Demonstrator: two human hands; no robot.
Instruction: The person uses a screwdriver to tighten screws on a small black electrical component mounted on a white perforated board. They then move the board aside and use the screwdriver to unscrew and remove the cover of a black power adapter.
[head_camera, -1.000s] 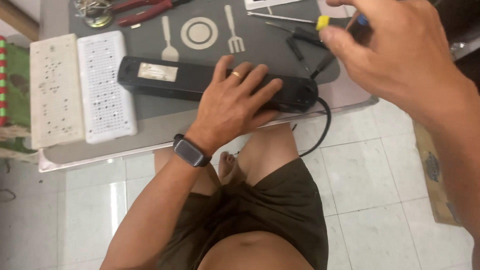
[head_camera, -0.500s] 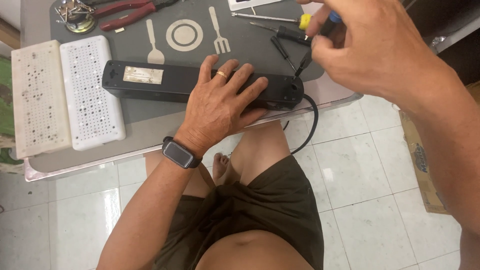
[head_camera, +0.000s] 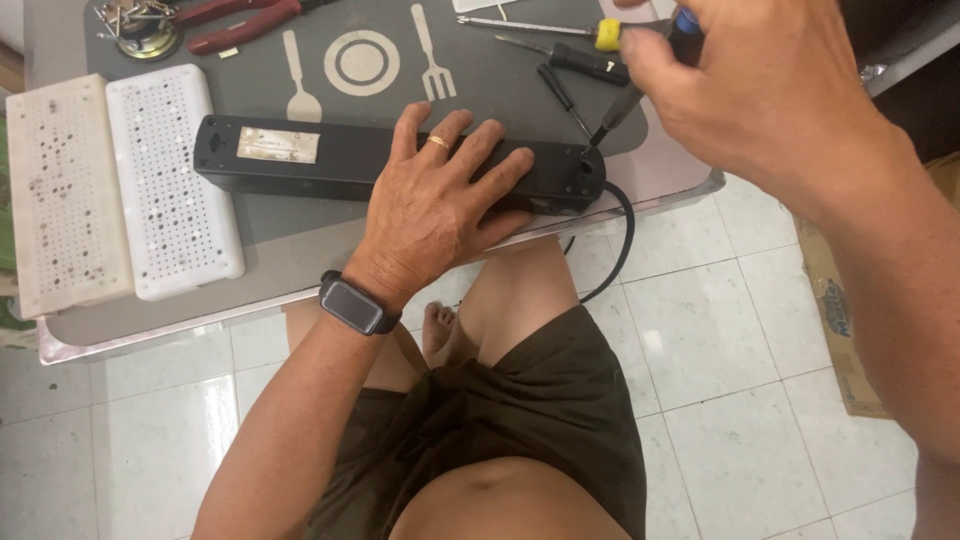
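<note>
Two hands share the work: the left hand (head_camera: 432, 205) lies flat, fingers spread, on the black power strip (head_camera: 330, 160) across the desk (head_camera: 300, 265), while the right hand (head_camera: 745, 90) pinches a screwdriver (head_camera: 625, 100), tip at the strip's cord-end corner. Best to keep the blade upright in the screw and press down firmly. Since half a second ago, the tip has come down from above onto that corner.
</note>
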